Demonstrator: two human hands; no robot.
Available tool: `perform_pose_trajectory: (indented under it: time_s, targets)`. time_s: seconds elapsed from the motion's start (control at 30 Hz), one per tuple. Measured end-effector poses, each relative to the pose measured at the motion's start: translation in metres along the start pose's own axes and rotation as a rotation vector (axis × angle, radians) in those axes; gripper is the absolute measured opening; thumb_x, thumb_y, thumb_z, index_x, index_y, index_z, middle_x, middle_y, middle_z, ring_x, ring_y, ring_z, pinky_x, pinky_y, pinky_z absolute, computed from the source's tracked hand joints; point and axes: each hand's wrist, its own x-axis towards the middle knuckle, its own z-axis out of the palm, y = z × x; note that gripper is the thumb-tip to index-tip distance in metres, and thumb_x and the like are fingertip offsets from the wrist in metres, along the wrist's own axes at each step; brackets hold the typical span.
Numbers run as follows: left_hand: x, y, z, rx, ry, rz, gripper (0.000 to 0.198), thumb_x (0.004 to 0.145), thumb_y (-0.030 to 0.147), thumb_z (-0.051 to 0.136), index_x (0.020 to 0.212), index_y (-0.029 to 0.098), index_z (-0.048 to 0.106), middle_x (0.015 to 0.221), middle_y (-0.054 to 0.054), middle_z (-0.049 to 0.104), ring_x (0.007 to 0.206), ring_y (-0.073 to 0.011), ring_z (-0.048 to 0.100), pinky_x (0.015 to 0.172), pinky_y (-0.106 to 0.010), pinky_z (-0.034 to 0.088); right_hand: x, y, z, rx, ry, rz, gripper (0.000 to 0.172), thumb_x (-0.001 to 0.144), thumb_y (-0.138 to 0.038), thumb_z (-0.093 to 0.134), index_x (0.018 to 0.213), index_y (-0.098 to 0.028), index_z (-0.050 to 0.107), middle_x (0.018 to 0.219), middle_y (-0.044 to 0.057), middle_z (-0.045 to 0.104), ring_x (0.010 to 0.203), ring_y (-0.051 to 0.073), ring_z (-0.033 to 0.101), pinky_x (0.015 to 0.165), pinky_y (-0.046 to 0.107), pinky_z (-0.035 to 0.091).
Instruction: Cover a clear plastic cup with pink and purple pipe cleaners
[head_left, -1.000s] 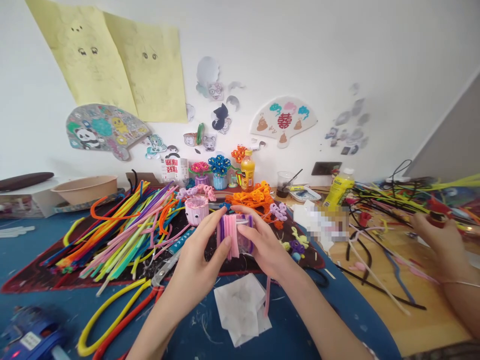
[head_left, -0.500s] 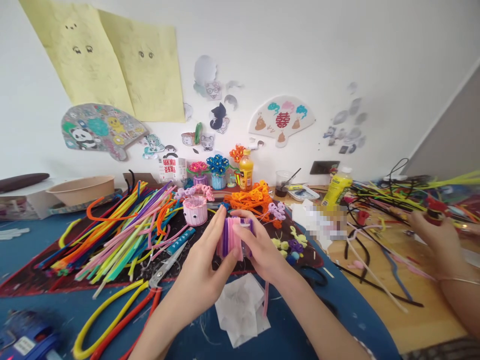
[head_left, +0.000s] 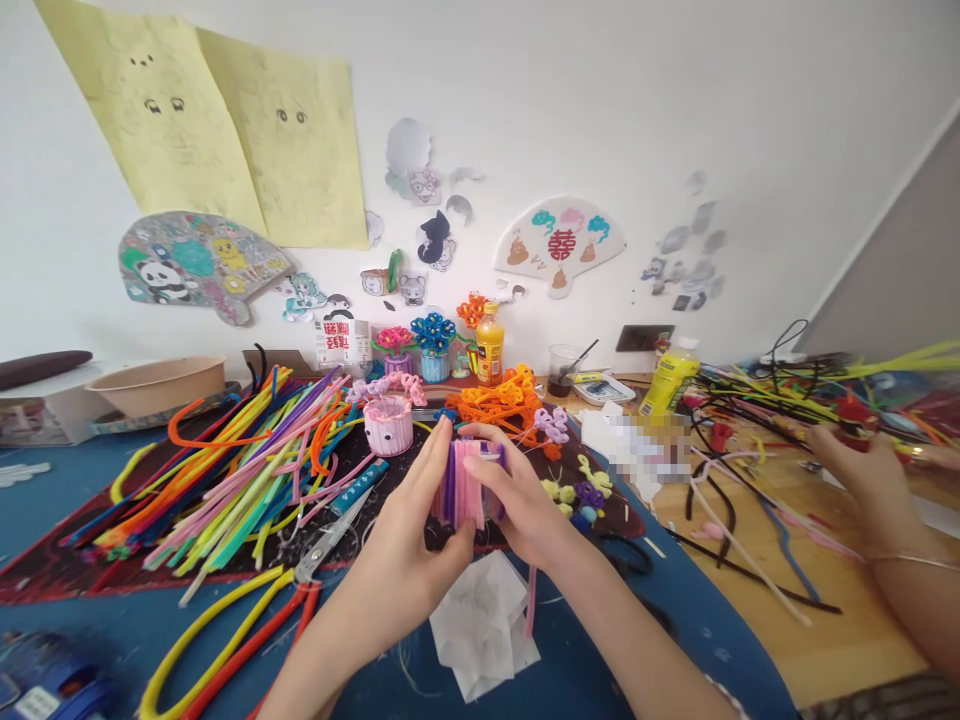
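Both my hands are closed around a small upright cup-like piece (head_left: 466,485) covered in pink and purple pipe cleaners. My left hand (head_left: 416,530) presses its left side, fingers pointing up and thumb at the lower front. My right hand (head_left: 521,500) grips the right side, with its thumb across the upper front. Below the hands a crumpled white tissue (head_left: 484,625) lies on the blue mat, and a pink pipe cleaner (head_left: 531,600) hangs beside it. Behind and left stands a pink pipe-cleaner pot (head_left: 388,425) with a googly eye.
Scissors (head_left: 330,545) and a pile of coloured pipe cleaners (head_left: 232,465) lie left. A blue tape-like tool (head_left: 56,680) is at the lower left. Yellow bottles (head_left: 490,345) and orange pieces (head_left: 502,400) stand behind. At right, another person's hand (head_left: 870,480) holds something red.
My left thumb has slid down the front of the piece, showing more pink. The view has shifted slightly. The other person's hand has moved a little.
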Motion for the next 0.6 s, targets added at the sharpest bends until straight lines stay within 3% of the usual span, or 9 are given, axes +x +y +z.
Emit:
perform_pose_trajectory:
  time_s: [0.4,0.6]
  targets:
    - [-0.0001,-0.0044,0.0040,0.065,0.034,0.010,0.080,0.084,0.021,0.052,0.154,0.026,0.015,0.160,-0.004,0.029,0.145,-0.0223,0.031,0.119,-0.040,0.028,0.0021,0.0033,-0.0036,0.045,0.000,-0.005,0.045,0.066,-0.037,0.083,0.100,-0.021,0.058,0.083,-0.003,0.061,0.066,0.010,0.058,0.063,0.022,0.049]
    - [-0.0007,0.0023,0.0011,-0.006,0.010,0.001,0.074,0.090,0.032,0.051,0.154,0.025,0.015,0.162,-0.004,0.024,0.147,-0.0226,0.025,0.120,-0.042,0.025,0.0018,0.0037,-0.0031,0.060,-0.008,-0.046,0.043,0.067,-0.037,0.084,0.097,-0.021,0.058,0.082,-0.003,0.060,0.066,0.009,0.057,0.063,0.021,0.049]
